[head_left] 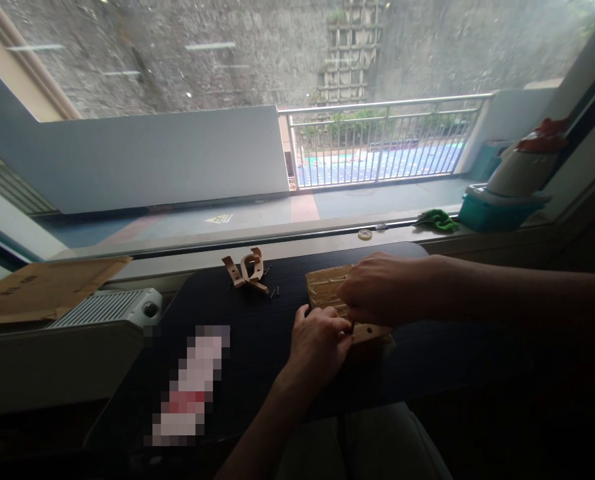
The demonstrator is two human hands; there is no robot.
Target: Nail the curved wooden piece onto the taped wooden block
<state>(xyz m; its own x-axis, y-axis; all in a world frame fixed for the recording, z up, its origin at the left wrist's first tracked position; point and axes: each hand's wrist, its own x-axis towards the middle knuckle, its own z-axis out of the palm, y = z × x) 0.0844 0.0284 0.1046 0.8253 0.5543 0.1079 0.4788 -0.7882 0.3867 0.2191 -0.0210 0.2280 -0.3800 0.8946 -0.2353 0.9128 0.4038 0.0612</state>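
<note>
My left hand (pixel 320 341) has its thumb and index finger closed at the near end of a pale wooden piece with a hole (pixel 370 331). That piece lies on a block wrapped in clear tape (pixel 322 285), yellowish brown in colour. Curled into a fist just above it, my right hand (pixel 370 288) presses close to the left fingertips; whatever it grips is hidden by the fingers. Farther left on the dark table (pixel 257 360) stand several bent wooden pieces with holes (pixel 247 272), touching one another. Small screws (pixel 275 292) lie beside them.
A blurred-out pinkish strip (pixel 192 387) lies at the table's left. Beyond that are a radiator (pixel 112 307) and a cardboard sheet (pixel 52 290). The windowsill holds a tape roll (pixel 365 235), a green cloth (pixel 437 221) and a teal box (pixel 500 208).
</note>
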